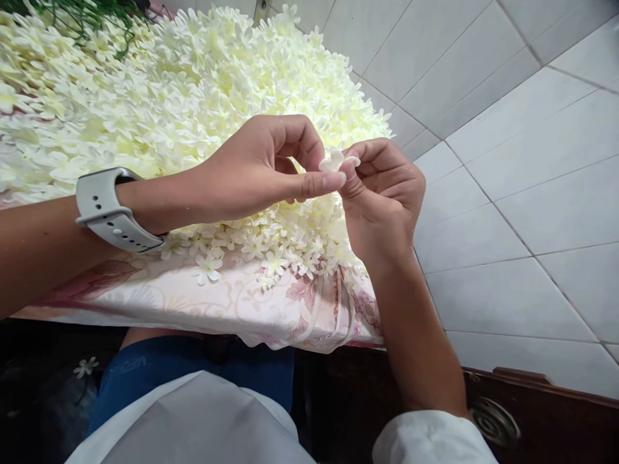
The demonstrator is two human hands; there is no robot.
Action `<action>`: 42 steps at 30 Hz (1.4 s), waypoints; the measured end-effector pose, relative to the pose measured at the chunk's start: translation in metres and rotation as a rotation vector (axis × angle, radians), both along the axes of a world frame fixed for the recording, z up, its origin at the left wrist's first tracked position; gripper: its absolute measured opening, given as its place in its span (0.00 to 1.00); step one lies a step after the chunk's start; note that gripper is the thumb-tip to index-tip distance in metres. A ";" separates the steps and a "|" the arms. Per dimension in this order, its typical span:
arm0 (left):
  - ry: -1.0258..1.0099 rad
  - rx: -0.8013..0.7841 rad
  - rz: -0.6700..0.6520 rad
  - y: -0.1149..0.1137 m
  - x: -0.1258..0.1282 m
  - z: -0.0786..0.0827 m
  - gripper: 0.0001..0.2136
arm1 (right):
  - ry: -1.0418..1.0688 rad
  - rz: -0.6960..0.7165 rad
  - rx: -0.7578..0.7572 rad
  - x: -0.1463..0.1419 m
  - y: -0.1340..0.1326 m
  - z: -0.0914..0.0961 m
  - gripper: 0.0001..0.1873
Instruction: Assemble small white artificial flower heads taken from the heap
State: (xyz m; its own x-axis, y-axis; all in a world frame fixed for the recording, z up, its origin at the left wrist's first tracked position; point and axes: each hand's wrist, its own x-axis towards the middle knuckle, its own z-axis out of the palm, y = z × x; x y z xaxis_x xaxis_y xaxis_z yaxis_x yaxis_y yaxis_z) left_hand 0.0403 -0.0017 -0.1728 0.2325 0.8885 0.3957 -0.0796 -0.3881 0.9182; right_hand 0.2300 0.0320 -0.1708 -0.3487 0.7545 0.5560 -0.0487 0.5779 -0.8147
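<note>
My left hand [261, 171] and my right hand [384, 193] meet above a big heap of cream-white artificial flowers [193, 96]. Between their fingertips is one small white flower [337, 160]. Both hands are closed in a pinch on it, thumbs and forefingers pressed together. My left wrist carries a watch with a grey strap [113, 209]. The heap rests on a table covered by a pink floral cloth [193, 299], and it reaches up to the cloth's near edge just below my hands.
White floor tiles [522, 193] fill the right side. Green stems [97, 19] lie on the heap at the top left. A dark wooden piece [532, 412] is at the lower right. One stray flower [86, 367] lies in the dark area at lower left.
</note>
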 end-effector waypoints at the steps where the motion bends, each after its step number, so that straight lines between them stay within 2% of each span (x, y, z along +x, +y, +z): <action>1: 0.003 0.006 0.005 0.000 0.000 -0.001 0.18 | 0.000 -0.005 0.004 0.000 0.000 -0.001 0.18; 8: 0.090 0.079 0.026 0.002 -0.002 -0.002 0.17 | -0.006 0.010 0.083 -0.001 0.003 -0.006 0.17; 15: 0.052 0.083 0.026 0.001 0.001 -0.001 0.19 | 0.016 -0.056 0.126 -0.001 0.000 -0.004 0.13; 22: 0.025 0.087 0.027 -0.001 0.002 0.003 0.19 | 0.014 -0.194 0.269 -0.005 -0.002 -0.006 0.10; 26: 0.009 0.044 0.024 -0.001 0.003 0.004 0.19 | 0.070 -0.245 0.265 -0.002 0.007 -0.007 0.09; 33: -0.030 0.003 0.044 -0.003 0.005 0.007 0.17 | 0.099 -0.285 0.129 0.004 0.014 -0.005 0.15; 39: -0.088 -0.048 0.065 -0.005 0.006 0.008 0.10 | 0.096 -0.285 0.235 0.004 0.015 -0.006 0.11; 42: -0.122 -0.079 0.067 -0.005 0.006 0.007 0.08 | 0.093 -0.273 0.245 0.005 0.014 -0.006 0.12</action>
State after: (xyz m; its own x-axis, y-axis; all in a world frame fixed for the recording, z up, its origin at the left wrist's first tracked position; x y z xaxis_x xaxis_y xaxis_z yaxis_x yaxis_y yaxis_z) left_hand 0.0466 -0.0069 -0.1653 0.1259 0.9299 0.3455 -0.1687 -0.3231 0.9312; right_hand 0.2352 0.0462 -0.1772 -0.0931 0.6531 0.7516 0.0671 0.7572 -0.6497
